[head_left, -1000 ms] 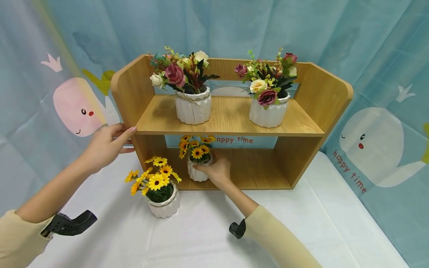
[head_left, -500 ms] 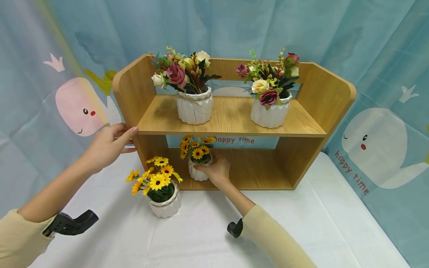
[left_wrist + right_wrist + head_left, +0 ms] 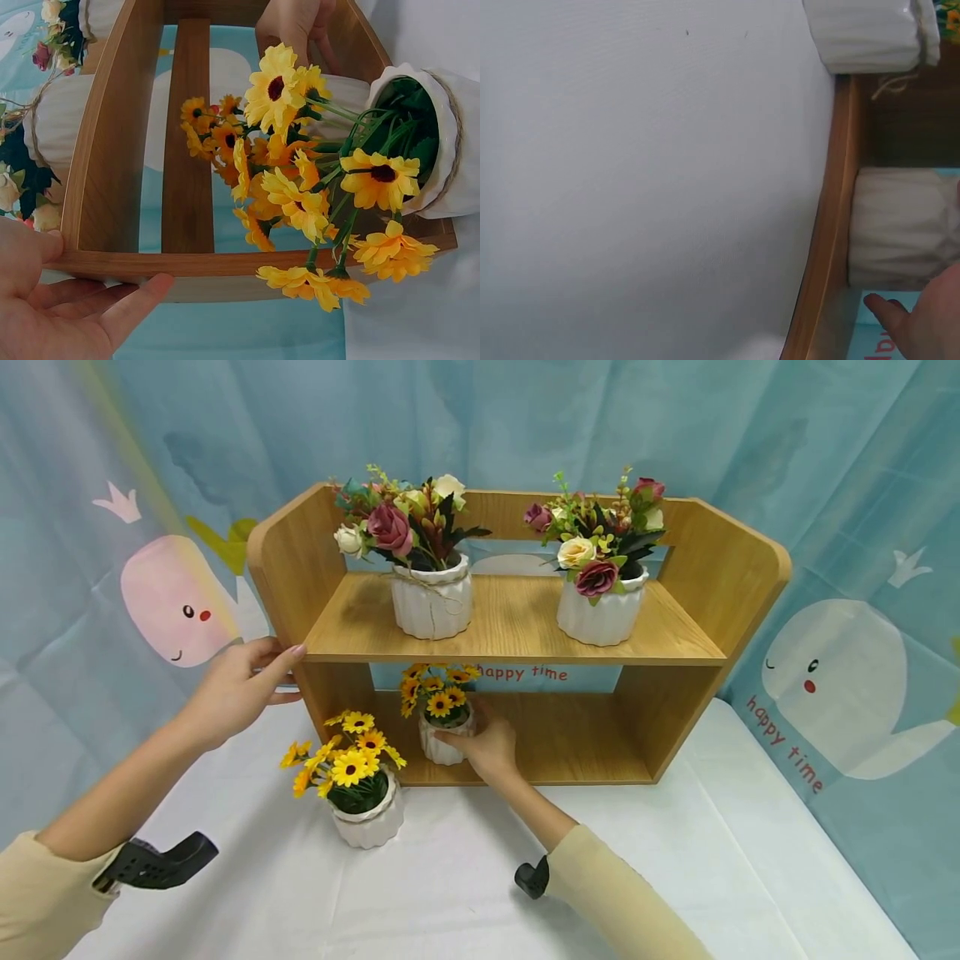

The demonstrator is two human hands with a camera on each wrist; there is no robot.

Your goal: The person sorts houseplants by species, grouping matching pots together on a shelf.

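My left hand [image 3: 243, 689] holds the left side panel of a two-tier wooden shelf [image 3: 517, 657], thumb at the front edge and fingers on the outer face. In the lower compartment, towards the left, stands a small white pot of yellow daisy-like flowers [image 3: 442, 735]. My right hand [image 3: 491, 745] grips that pot from its right side, the thumb across its front; the other fingers are mostly hidden behind it. A second pot of yellow flowers [image 3: 367, 814] sits on the white cloth before the shelf's left front corner, and its blooms fill the left wrist view.
On the upper board stand two white pots of mixed roses, one left [image 3: 432, 602] and one right [image 3: 602, 610]. A white cloth [image 3: 420, 893] covers the table. Behind hangs a blue printed curtain [image 3: 525, 427].
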